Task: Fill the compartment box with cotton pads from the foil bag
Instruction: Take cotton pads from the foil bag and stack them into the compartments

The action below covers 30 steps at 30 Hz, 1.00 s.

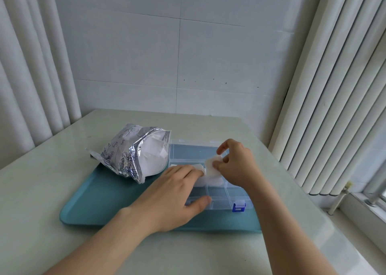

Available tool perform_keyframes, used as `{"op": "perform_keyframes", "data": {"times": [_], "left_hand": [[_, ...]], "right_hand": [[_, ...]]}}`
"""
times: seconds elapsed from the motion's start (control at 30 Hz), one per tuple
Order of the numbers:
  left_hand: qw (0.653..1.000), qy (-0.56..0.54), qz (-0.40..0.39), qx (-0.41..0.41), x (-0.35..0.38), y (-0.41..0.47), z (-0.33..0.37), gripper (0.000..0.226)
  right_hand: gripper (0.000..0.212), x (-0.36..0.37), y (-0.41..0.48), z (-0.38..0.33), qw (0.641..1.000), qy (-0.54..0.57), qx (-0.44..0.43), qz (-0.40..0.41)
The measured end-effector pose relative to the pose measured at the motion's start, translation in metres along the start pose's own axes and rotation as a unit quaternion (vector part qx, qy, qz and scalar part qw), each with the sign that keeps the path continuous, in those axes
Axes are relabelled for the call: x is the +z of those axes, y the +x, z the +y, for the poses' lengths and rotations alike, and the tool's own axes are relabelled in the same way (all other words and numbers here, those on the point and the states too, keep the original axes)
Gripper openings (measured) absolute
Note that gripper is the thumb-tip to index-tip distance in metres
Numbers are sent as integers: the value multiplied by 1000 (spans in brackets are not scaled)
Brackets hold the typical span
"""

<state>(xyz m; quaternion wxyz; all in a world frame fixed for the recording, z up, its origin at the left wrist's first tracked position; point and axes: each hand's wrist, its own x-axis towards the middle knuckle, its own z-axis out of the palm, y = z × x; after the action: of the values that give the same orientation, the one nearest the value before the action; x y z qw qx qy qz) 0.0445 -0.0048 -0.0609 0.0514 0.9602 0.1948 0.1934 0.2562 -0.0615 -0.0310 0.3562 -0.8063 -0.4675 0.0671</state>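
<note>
Filling underway: my right hand [236, 164] pinches a cotton pad [213, 164] over the compartment box [238, 199] on the teal tray [94, 201]. My left hand [177, 193], fingers flat, presses the stacked pads [216, 179]. Next, I reckon: seat it squarely, then reach for the foil bag [123, 151] alongside.

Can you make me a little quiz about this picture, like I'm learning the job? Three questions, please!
1. Fill the gap: the compartment box, next to the foil bag, sits on a teal ____.
2. Pick one: what does the right hand pinch? A) a spoon B) a cotton pad C) a pencil
3. True or false: the foil bag is sealed shut.

Key
1. tray
2. B
3. False: its mouth gapes open and white pads show inside.
</note>
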Motion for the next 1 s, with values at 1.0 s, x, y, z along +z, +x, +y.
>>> {"op": "perform_keyframes", "data": {"times": [1.0], "left_hand": [[957,22,285,-55,-13,10,-23,21]], "right_hand": [[34,29,-19,-33,979,-154,-128,41]]}}
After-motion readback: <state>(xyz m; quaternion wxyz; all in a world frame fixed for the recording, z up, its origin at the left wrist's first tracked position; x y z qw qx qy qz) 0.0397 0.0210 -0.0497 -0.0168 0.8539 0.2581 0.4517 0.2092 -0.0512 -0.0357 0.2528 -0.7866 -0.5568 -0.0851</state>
